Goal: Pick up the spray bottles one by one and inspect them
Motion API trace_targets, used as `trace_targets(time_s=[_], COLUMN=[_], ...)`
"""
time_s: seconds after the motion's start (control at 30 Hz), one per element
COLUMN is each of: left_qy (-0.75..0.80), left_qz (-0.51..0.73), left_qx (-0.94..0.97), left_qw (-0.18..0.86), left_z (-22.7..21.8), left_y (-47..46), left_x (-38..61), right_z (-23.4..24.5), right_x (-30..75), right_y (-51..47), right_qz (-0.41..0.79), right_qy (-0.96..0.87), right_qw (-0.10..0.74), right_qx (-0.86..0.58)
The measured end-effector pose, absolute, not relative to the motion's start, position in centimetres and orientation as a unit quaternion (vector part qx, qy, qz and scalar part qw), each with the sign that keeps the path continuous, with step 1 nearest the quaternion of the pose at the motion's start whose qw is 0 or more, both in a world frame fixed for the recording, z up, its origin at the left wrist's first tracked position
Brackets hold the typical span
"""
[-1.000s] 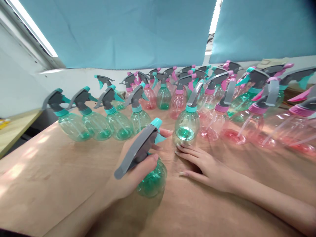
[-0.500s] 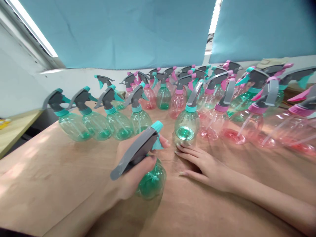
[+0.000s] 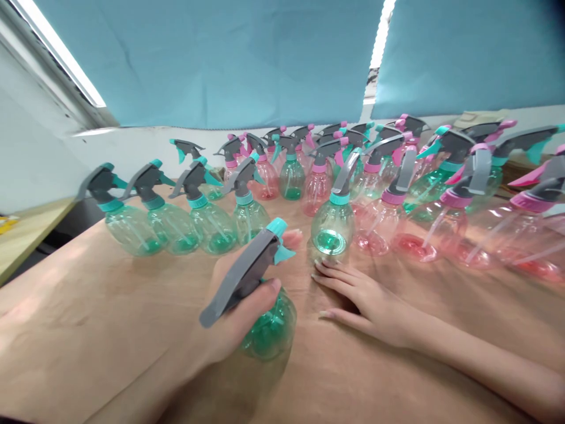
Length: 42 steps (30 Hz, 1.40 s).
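Spanning the back, blue sheets hang over a pale wall. Below, the wooden desk has a slanting left edge, a dark gap parting it from a yellowish board. Bare wood gives room left of the left wrist and between the forearms. Crowded spray bottles, pink and green, block the middle back and right; a row of four green bottles bars the left back. Between these groups, a pale green bottle stands just beyond the right hand, which lies open on the desk; I cannot tell whether its fingertips touch the base. The left hand grips a tilted green spray bottle at the front middle, its teal nozzle pointing up and right.
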<state>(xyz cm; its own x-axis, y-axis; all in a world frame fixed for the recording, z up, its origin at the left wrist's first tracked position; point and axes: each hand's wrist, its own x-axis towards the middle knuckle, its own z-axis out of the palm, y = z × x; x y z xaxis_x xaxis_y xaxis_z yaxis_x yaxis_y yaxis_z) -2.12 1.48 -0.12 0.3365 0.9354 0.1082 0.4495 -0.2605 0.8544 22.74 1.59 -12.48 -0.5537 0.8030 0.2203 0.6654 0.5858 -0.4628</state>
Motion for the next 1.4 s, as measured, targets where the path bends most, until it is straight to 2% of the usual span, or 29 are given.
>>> trace_targets(time_s=[0.27,0.57,1.4], left_qy=[0.477,0.404,0.431], left_qz=[0.341,0.394,0.375], left_qx=[0.719,0.709,0.701], left_qw=[0.373,0.423,0.427], left_z=[-0.47,-0.57,-0.38], left_y=[1.41,1.97,1.78], left_x=[-1.90,-1.37,-1.33], right_z=[-12.59,-12.62,-12.47], right_x=[22.72,22.74,22.73], right_y=[1.62,1.62,1.57], right_qz=[0.169,0.164,0.140], right_qy=[-0.865,-0.866,-0.875], right_qw=[0.206,0.205,0.204], right_qx=[-0.426,-0.426,-0.415])
